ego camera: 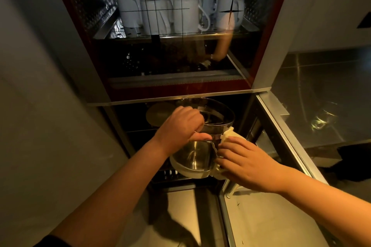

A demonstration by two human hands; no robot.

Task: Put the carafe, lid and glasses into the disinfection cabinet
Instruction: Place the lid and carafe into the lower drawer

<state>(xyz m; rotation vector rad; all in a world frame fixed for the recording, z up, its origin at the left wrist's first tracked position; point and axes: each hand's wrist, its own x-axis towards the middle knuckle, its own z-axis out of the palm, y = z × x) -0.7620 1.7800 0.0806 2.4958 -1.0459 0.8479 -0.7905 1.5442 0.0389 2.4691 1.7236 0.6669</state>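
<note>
Glass carafe [202,144] at open lower compartment, gripped at the handle by left hand [180,124]; right hand [247,158] steadying base through pale cloth [227,133]. Probably rigid, slick, breakable; handle plus underside support advised.

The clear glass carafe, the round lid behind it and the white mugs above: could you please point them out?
Clear glass carafe [197,156]: head view, on its lower body.
Round lid [158,115]: head view, on its flat top.
White mugs [185,16]: head view, on a front mug's side.
</note>
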